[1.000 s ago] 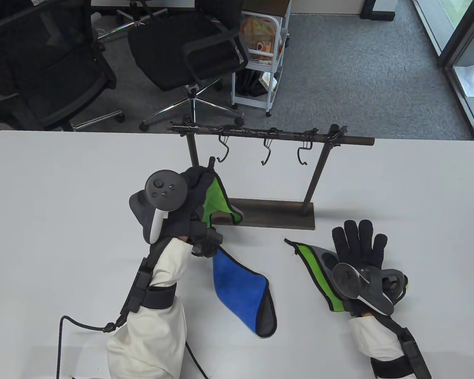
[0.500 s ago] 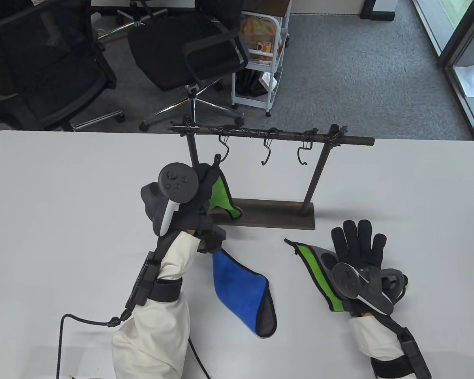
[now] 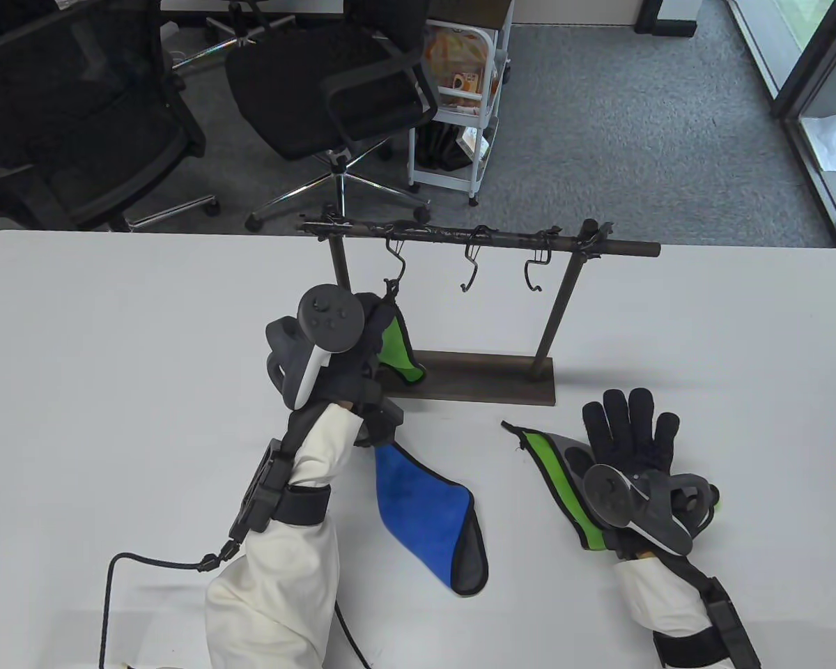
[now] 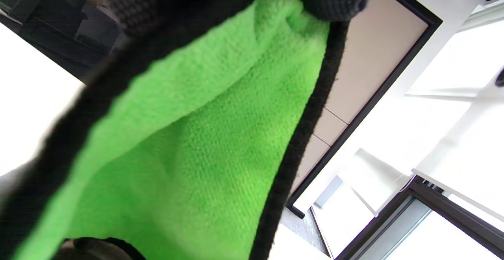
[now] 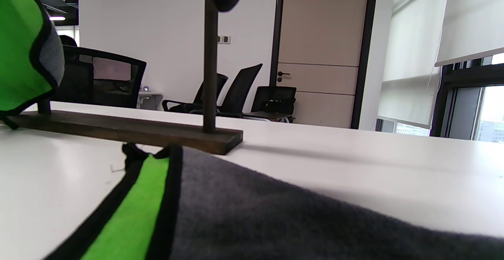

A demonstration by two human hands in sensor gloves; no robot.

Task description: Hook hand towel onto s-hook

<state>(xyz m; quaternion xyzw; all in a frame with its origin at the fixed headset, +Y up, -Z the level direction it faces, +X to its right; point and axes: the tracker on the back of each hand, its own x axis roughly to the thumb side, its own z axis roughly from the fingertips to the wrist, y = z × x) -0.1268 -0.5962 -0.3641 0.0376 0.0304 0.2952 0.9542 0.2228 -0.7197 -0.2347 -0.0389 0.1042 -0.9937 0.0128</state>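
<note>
bright daylight, glare at right; left wrist view blurred.

Our left hand (image 3: 352,334): black knit sensor glove, dark grey tracker (image 3: 313,334) with round button face and white grip, white sleeve (image 3: 279,578), black forearm strap with box, black cable (image 3: 122,578). Our right hand (image 3: 634,439): matching black glove, grey tracker, white sleeve, strap.
</note>
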